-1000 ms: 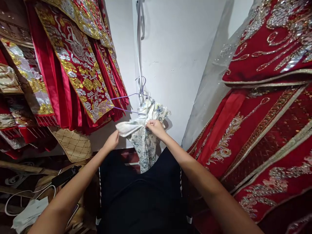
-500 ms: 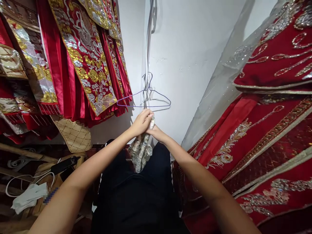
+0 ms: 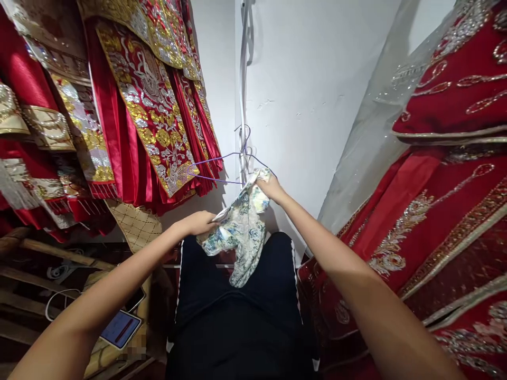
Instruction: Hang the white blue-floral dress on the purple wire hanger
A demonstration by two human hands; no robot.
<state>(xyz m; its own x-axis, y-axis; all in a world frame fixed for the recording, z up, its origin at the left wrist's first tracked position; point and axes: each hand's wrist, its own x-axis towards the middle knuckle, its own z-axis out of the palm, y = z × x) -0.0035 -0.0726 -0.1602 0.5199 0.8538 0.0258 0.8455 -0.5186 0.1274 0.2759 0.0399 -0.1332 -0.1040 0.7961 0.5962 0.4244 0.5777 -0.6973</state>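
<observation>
We had both hands on a pale floral garment [image 3: 241, 232], white with blue and green print. Our left hand [image 3: 200, 222] was closed over its lower left edge, fingers curled around the cloth, just in front of our black-clad lap. Our right hand [image 3: 269, 187] was raised higher and closed on the garment's top corner, right beside the purple wire hanger [image 3: 222, 168], which hung by its hook from a white strip [image 3: 243, 79] running down the wall corner. The cloth stretched slanting between the two hands, and its loose end drooped down over our black trousers [image 3: 237, 311].

We saw no box or bin with anything in it; the nearest thing to a holder was the hanger, and whether any part of the garment was already over its wire we could not tell.

The open room was narrow. On our left, red robes with gold and silver embroidery [image 3: 150, 111] hung in a close row, their hems reaching almost to the hanger's left tip. On our right, more red embroidered fabric [image 3: 447, 211] under a sheer cover [image 3: 368, 142] sloped in close to the right forearm. Only the bare white wall [image 3: 309, 89] ahead stood clear between them. Low on the left, a phone with a lit screen [image 3: 121, 328] lay on a wooden surface beside a white cable [image 3: 59, 301].
</observation>
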